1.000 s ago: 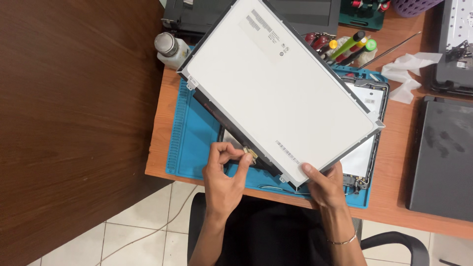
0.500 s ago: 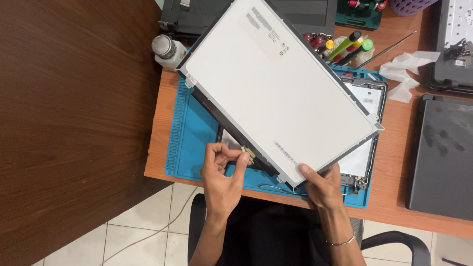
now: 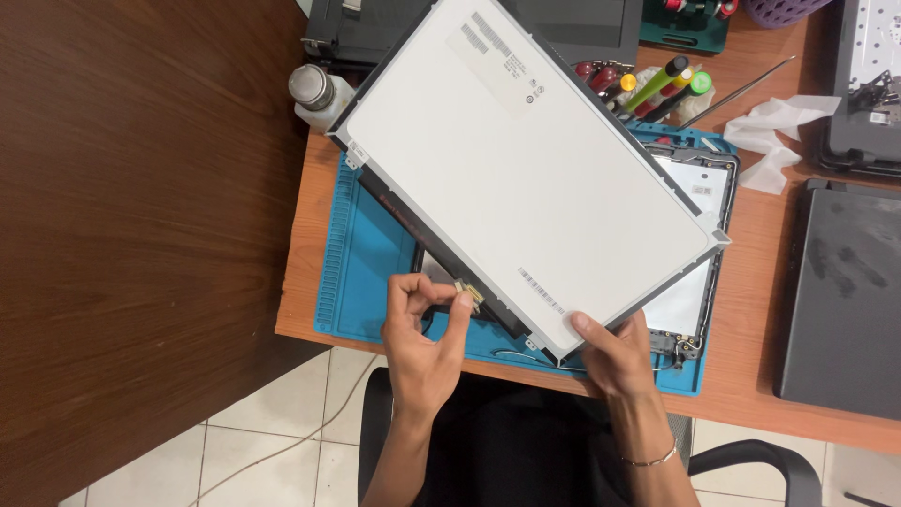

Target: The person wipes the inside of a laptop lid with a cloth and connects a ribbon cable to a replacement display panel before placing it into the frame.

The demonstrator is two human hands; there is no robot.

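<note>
A large white screen panel point(image 3: 526, 169) is tilted up over a blue work mat point(image 3: 361, 253), its white back facing me. My right hand point(image 3: 615, 352) grips its lower corner and holds it raised. At the panel's lower edge, my left hand point(image 3: 427, 329) pinches a small gold-coloured cable connector point(image 3: 467, 293) between thumb and forefinger. Under the panel lies a laptop lid frame point(image 3: 699, 282) with a white inner sheet.
A small metal-capped bottle point(image 3: 314, 89) stands at the mat's far left corner. Screwdrivers with coloured handles point(image 3: 657, 89) and crumpled white tissue point(image 3: 774, 136) lie behind. Dark laptops point(image 3: 845, 291) sit on the right. A dark wooden surface point(image 3: 141, 235) fills the left.
The view has shifted slightly. My left fingers have closed more tightly on the connector. The panel stays raised in my right hand.
</note>
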